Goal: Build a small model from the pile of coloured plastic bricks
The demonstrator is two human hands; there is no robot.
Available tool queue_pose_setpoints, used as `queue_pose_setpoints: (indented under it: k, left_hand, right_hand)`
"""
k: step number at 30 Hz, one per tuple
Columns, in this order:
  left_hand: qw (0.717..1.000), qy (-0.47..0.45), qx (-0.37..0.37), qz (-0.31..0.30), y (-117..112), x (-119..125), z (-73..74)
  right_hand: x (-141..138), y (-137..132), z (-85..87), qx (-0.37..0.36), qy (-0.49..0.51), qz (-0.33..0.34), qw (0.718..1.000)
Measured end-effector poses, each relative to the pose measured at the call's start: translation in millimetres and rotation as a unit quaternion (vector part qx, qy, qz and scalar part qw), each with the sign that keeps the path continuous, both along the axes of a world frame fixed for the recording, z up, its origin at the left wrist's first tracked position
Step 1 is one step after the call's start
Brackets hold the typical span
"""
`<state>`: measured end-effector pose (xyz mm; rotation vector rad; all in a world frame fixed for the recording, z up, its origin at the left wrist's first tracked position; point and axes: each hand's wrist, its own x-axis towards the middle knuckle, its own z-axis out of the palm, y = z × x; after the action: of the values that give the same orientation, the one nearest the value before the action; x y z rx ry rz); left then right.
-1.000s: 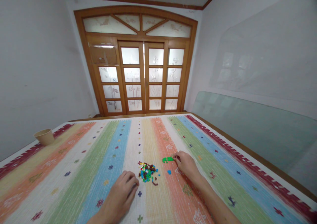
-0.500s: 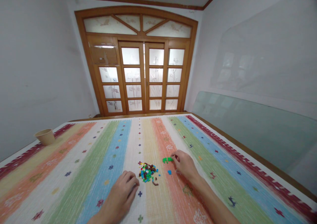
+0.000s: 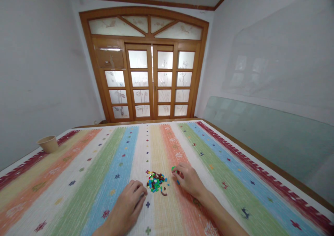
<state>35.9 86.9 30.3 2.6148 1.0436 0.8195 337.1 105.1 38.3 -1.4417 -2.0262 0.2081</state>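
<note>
A small pile of toy building bricks [image 3: 156, 181] in green, blue, brown, yellow and red lies between my hands on the cloth. To its left rests my left hand [image 3: 130, 200], palm down, its fingers loosely bent and the thumb apart, with nothing visible in it. My right hand [image 3: 188, 178] is to the right of the pile, thumb and fingers closed on a green brick piece [image 3: 173, 168]. Most of that piece is hidden behind the fingers. A blue brick [image 3: 178, 182] shows just under the right hand, partly covered.
A striped cloth [image 3: 104, 173] covers the table. A tan paper cup [image 3: 48, 145] stands near the far left edge. Several loose bricks, including a brown one [image 3: 164, 194], lie beside the pile. Beyond the table are wooden glazed doors [image 3: 151, 79]; a pale glass panel [image 3: 261, 131] leans at right.
My right hand has moved left and slightly nearer, now covering most of the green brick piece and part of the blue brick. My left hand stays where it was.
</note>
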Motion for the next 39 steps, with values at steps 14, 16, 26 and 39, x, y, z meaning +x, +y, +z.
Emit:
queue_pose_setpoints:
  k: [14,16,26,39]
  left_hand:
    - [1.0,0.009,-0.014,0.008,-2,2,4.8]
    - [1.0,0.007,-0.018,0.009,-2,2,4.6]
    - [1.0,-0.012,-0.017,0.006,-6,2,7.5]
    - [1.0,-0.018,-0.013,0.006,-5,1,5.7]
  right_hand:
    - [-27,-16,-0.2,-0.041,-0.024,0.048,0.998]
    - [-30,-18,-0.7,-0.045,-0.022,0.054,0.997]
    - [-40,-24,-4.8,-0.045,-0.011,0.086,0.995]
    - [-40,-24,-7.7,-0.037,-0.02,0.098,0.994]
